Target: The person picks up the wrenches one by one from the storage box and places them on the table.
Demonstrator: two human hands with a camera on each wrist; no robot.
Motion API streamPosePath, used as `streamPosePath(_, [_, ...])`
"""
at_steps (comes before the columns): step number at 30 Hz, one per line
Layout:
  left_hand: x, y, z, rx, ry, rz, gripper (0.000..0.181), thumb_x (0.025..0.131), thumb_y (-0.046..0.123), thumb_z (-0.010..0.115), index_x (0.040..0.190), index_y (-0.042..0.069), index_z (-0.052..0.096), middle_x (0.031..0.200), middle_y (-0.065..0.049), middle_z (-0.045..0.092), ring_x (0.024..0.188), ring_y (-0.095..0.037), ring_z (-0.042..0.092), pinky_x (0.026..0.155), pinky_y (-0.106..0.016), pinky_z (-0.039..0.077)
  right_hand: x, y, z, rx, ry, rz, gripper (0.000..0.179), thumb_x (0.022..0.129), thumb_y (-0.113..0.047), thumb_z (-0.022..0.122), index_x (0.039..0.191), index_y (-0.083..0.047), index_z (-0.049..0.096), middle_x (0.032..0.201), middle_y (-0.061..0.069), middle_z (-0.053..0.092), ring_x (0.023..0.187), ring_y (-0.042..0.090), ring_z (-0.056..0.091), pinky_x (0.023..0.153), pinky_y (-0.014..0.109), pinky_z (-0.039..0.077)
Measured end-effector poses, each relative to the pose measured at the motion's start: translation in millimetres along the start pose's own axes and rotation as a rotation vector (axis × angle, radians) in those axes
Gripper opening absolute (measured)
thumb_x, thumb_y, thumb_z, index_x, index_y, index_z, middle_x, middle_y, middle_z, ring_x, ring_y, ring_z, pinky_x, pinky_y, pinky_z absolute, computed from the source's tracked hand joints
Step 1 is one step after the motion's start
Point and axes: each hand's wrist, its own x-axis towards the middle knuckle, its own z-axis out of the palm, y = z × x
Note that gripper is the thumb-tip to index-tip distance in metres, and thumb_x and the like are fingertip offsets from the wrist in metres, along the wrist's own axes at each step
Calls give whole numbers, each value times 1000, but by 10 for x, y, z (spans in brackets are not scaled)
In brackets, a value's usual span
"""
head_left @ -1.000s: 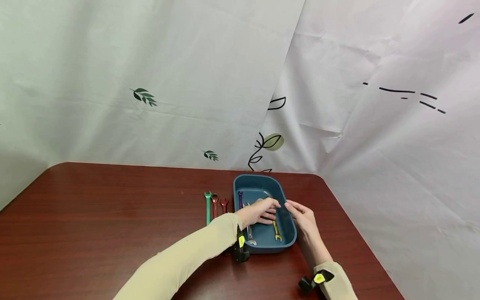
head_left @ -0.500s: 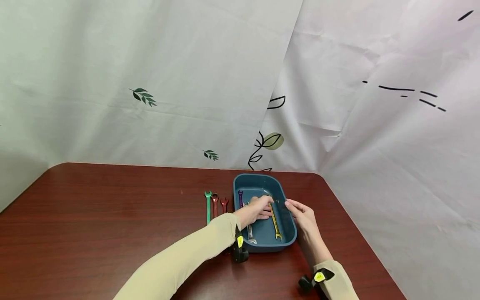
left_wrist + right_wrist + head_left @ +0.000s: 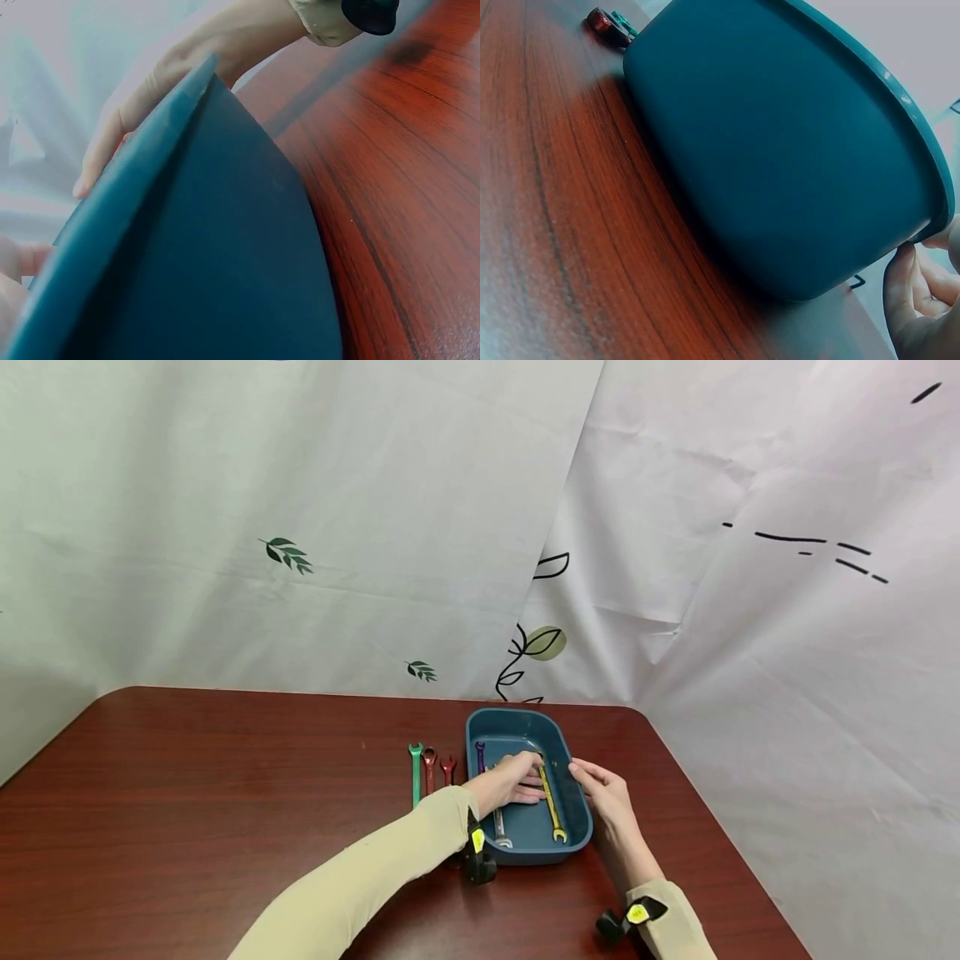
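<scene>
A blue plastic bin (image 3: pixel 517 858) stands on the table with wrenches inside. My left hand (image 3: pixel 516 781) reaches over its left wall, fingers extended against a yellow wrench (image 3: pixel 551 806) lying lengthwise on the right side of the floor. The thumb is near that wrench's far end, which is partly hidden. Under my left wrist lies a silver wrench (image 3: pixel 501 828), and a purple wrench (image 3: pixel 481 758) is farther back; both are partly covered. With thumb and fingers, my right hand (image 3: pixel 606 797) pinches the bin's right rim, as the right wrist view (image 3: pixel 930 289) also shows.
Left of the bin, a green wrench (image 3: pixel 416 777) and two red wrenches, one a ring-ended wrench (image 3: pixel 430 768), lie side by side on the dark red wooden table (image 3: pixel 225 793). My left sleeve (image 3: pixel 367 868) hides their near ends. A white curtain (image 3: pixel 300 485) hangs behind.
My left hand has drawn back leftward, uncovering more of the yellow wrench. That wrench has shifted very slightly to the right. My right hand has stayed at the rim.
</scene>
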Motion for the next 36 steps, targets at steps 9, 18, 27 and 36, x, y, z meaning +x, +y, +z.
streamPosePath(9, [176,-63,5,-28,-86,-2,62,89,27,56,133,-15,42,127,-27,55,104,-37,66,91,-40,57,-2,-4,-13,-43,-5,-19,45,89,-19,69,126,7,59,90,1,71,71,9,68,64,22,59])
streamPosePath(18, [24,6,41,31,-98,-19,53,91,24,54,132,-8,47,126,-21,54,103,-33,66,89,-38,57,1,-22,-17,-82,9,-9,47,90,-23,69,127,4,59,92,-2,70,73,7,66,66,21,57])
streamPosePath(27, [39,-4,35,120,-53,7,51,91,24,55,129,-9,52,124,-20,62,104,-31,68,89,-36,58,0,-15,4,-68,16,-10,48,89,-23,69,127,4,59,89,-5,70,72,6,66,66,21,57])
streamPosePath(36, [46,-7,42,160,29,22,39,87,20,59,116,-7,61,106,-15,70,91,-25,72,77,-30,61,-3,-9,9,-80,14,-21,47,89,-24,69,126,5,60,89,-4,70,73,6,66,67,20,57])
